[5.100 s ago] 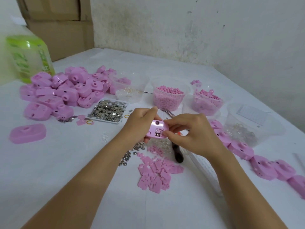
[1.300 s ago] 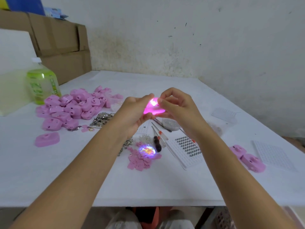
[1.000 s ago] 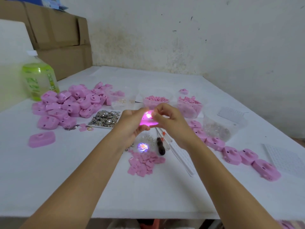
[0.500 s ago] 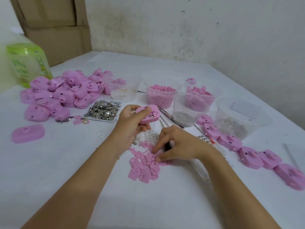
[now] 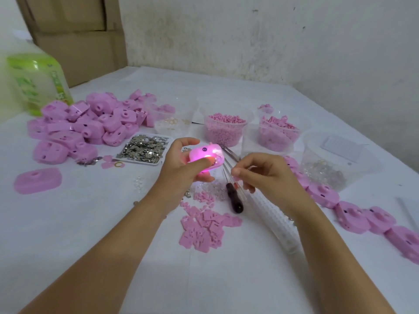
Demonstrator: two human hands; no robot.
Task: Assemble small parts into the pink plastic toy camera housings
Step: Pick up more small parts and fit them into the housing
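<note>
My left hand (image 5: 181,165) grips a pink toy camera housing (image 5: 205,156) above the table, thumb pressed on its lit, glowing side. My right hand (image 5: 263,175) hovers just right of it with curled fingers pinching a small pink part (image 5: 236,178) at the fingertips. Below the hands lies a heap of flat pink plates (image 5: 205,230). A big pile of pink housings (image 5: 86,125) sits at the left, and a row of housings (image 5: 353,214) runs along the right.
A dark-handled screwdriver (image 5: 233,198) and a white grid tray (image 5: 274,220) lie under my right hand. A tray of metal bits (image 5: 145,148), tubs of pink parts (image 5: 224,128), a clear tub (image 5: 335,159) and a green bottle (image 5: 36,80) stand behind.
My right hand has lifted from the heap of pink plates with a small part and come up beside the housing. The housing glows again under my left thumb.
</note>
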